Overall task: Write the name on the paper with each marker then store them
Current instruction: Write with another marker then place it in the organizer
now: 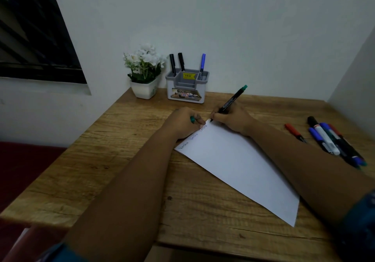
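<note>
My right hand (229, 119) pinches a green-ended marker (233, 99), tip set at the far corner of the paper (239, 160), in the head view, the only one I have. My left hand (182, 122) presses down on that same corner and holds what I take to be the marker's green cap (192, 119) curled in its fingers. A row of small handwriting already runs along the sheet's far-left edge.

The risk, as I judge it: the tip sits at the very edge of the sheet, so a stroke could run off onto the bench (125, 160). If the left hand lifts, the paper may skid.

Waiting markers (332, 140) lie in a loose heap near my right forearm; a sweep of that arm could roll them. The grey holder (187, 87) at the wall already carries three pens, beside a flower pot (144, 90). Nothing blocks the reach to it.
</note>
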`<state>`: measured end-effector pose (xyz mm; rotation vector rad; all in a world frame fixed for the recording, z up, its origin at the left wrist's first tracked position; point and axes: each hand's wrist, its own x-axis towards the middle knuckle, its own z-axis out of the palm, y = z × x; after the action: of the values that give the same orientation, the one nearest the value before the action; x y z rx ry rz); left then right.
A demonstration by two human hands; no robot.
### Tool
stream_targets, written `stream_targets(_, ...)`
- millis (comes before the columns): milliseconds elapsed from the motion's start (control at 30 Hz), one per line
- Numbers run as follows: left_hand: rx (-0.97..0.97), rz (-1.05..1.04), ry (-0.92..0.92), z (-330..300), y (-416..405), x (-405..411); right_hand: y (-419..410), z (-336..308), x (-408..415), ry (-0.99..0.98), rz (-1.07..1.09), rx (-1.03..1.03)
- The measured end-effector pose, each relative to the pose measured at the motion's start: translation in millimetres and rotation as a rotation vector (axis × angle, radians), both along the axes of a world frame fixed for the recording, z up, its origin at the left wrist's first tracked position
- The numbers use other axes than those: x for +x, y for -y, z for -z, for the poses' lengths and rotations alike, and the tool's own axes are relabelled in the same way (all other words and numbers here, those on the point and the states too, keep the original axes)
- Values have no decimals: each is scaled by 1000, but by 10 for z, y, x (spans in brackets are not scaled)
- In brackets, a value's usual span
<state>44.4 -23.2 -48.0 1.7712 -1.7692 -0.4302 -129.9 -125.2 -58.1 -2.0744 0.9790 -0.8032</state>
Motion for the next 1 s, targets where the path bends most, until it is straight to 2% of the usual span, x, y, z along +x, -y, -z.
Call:
stream_targets(133, 22, 5, -5, -11, 12, 2, 9, -36, 3, 281, 67, 168)
stream_targets(300, 11, 9, -1, -7, 15, 18, -4, -66, 23, 75, -64, 162)
stream_targets(433, -7, 17, 2, -2, 10, 14, 3, -32, 2, 108, -37, 136)
stream_targets(733, 1, 16, 1, -15, 5, 5, -6, -26, 6, -43, -36, 2)
stream_targets(867, 1, 15, -14, -9, 5, 4, 5, -19, -14, 38, -1, 33)
stream_targets(1000, -6, 17, -25, -4, 11, 4, 19, -6, -10, 19, -5, 22)
